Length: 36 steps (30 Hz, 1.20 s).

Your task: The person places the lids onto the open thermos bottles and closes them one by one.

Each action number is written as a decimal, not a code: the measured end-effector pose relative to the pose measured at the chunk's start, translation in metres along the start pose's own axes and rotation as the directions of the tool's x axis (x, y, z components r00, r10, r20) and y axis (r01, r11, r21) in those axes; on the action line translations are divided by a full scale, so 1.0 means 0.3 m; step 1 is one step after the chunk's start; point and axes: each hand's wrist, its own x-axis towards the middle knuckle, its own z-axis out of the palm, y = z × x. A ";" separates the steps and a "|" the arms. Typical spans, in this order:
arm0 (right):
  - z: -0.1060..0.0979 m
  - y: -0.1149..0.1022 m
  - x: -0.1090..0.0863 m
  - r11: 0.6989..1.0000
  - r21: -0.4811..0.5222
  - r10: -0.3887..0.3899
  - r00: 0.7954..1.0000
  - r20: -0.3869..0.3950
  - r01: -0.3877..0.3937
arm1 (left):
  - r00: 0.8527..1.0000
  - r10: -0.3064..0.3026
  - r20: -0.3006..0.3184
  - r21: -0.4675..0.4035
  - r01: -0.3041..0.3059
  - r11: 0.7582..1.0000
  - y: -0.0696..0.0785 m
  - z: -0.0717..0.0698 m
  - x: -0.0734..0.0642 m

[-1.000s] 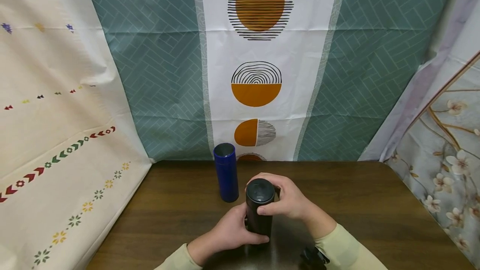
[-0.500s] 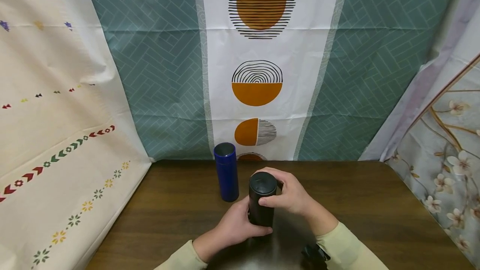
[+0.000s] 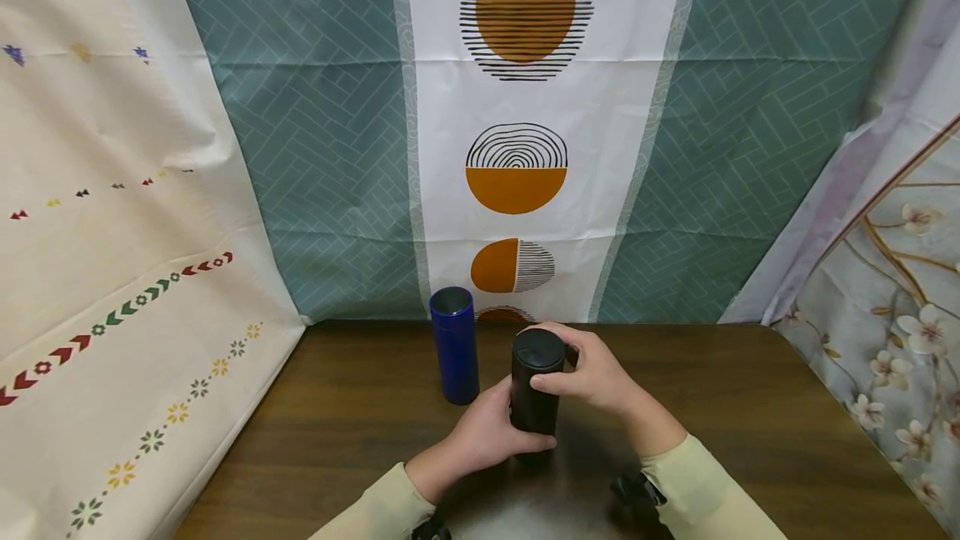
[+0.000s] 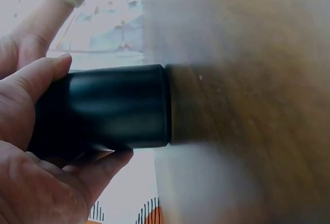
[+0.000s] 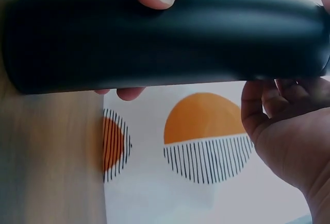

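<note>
Both hands grip a tall black cylindrical bottle (image 3: 534, 415) with a flat round lid, held roughly upright. My left hand (image 3: 495, 433) is wrapped around its lower part from the left, thumb across the front. My right hand (image 3: 592, 373) grips the upper part just below the lid, thumb in front and fingers behind. In the left wrist view the bottle's base (image 4: 160, 105) is right at the tabletop. The right wrist view shows the bottle's long smooth side (image 5: 154, 44). A blue cylindrical bottle (image 3: 456, 352) with a dark top stands behind and to the left.
The dark wooden table (image 3: 337, 407) ends at a hanging cloth (image 3: 337, 148) with orange circles and green panels. A cream patterned cloth (image 3: 135, 315) lines the left side, a floral one (image 3: 892, 348) the right. Black straps (image 3: 637, 490) sit at the wrists.
The black bottle and both hands have moved up and to the right in the head view, keeping the same grip. The blue bottle stays in place.
</note>
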 end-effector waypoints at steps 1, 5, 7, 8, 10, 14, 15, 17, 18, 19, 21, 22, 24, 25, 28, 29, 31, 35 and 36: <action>-0.007 0.004 0.001 1.000 -0.001 0.001 1.000 0.002 -0.001 | 1.000 -0.002 -0.002 0.001 0.002 1.000 -0.001 0.004 0.008; -0.040 0.019 0.004 1.000 0.001 0.009 1.000 0.000 -0.009 | 1.000 -0.014 -0.022 0.005 0.014 1.000 -0.004 0.015 0.041; -0.057 0.024 0.008 1.000 -0.006 0.016 1.000 -0.001 -0.016 | 0.999 -0.022 -0.035 0.013 0.022 1.000 -0.006 0.020 0.059; -0.065 0.026 0.010 1.000 -0.010 0.021 1.000 -0.001 -0.021 | 0.999 -0.025 -0.040 0.015 0.026 1.000 -0.008 0.023 0.067; -0.079 0.028 0.014 0.999 -0.022 0.031 1.000 -0.001 -0.031 | 0.998 -0.029 -0.047 0.022 0.031 0.999 -0.012 0.028 0.085; -0.104 0.031 0.023 0.998 -0.029 0.063 0.998 -0.016 -0.064 | 0.998 -0.025 -0.057 0.019 0.026 0.999 -0.016 0.036 0.118; -0.110 0.031 0.026 0.997 -0.030 0.069 0.997 -0.020 -0.070 | 0.998 -0.024 -0.061 0.019 0.025 1.000 -0.017 0.037 0.126; -0.122 0.037 0.032 0.996 -0.032 0.079 0.997 -0.026 -0.080 | 0.997 -0.023 -0.069 0.019 0.024 1.000 -0.013 0.039 0.141; -0.127 0.041 0.036 0.996 -0.039 0.080 0.996 -0.028 -0.081 | 0.997 -0.024 -0.073 0.019 0.026 0.999 -0.012 0.039 0.148; -0.132 0.043 0.039 0.995 -0.046 0.083 0.996 -0.030 -0.084 | 0.997 -0.025 -0.078 0.019 0.027 0.999 -0.010 0.040 0.155; -0.142 0.049 0.043 0.994 -0.057 0.094 0.995 -0.035 -0.096 | 0.996 -0.031 -0.086 0.020 0.033 0.999 -0.008 0.041 0.167; -0.147 0.052 0.046 0.993 -0.061 0.100 0.994 -0.039 -0.103 | 0.995 -0.033 -0.092 0.022 0.035 0.999 -0.008 0.042 0.172; -0.154 0.054 0.050 0.991 -0.069 0.111 0.993 -0.042 -0.114 | 0.994 -0.034 -0.102 0.023 0.037 0.999 -0.013 0.044 0.183; -0.157 0.054 0.052 0.990 -0.068 0.118 0.992 -0.044 -0.121 | 0.994 -0.032 -0.107 0.024 0.035 0.999 -0.015 0.046 0.188; -0.169 0.062 0.059 0.989 -0.072 0.123 0.991 -0.054 -0.126 | 0.993 0.007 -0.122 0.036 -0.003 0.999 -0.077 0.056 0.224; -0.172 0.064 0.061 0.989 -0.073 0.122 0.991 -0.058 -0.126 | 0.992 0.010 -0.124 0.036 -0.006 0.999 -0.084 0.057 0.231; -0.180 0.071 0.064 0.989 -0.078 0.122 0.990 -0.069 -0.127 | 0.992 0.011 -0.128 0.028 -0.007 1.000 -0.089 0.059 0.243; -0.193 0.078 0.072 0.988 -0.086 0.118 0.990 -0.082 -0.125 | 0.989 -0.045 -0.143 0.016 0.047 0.999 -0.034 0.057 0.248; -0.195 0.080 0.074 0.988 -0.088 0.118 0.989 -0.084 -0.125 | 0.988 -0.052 -0.148 0.017 0.056 0.998 -0.029 0.058 0.251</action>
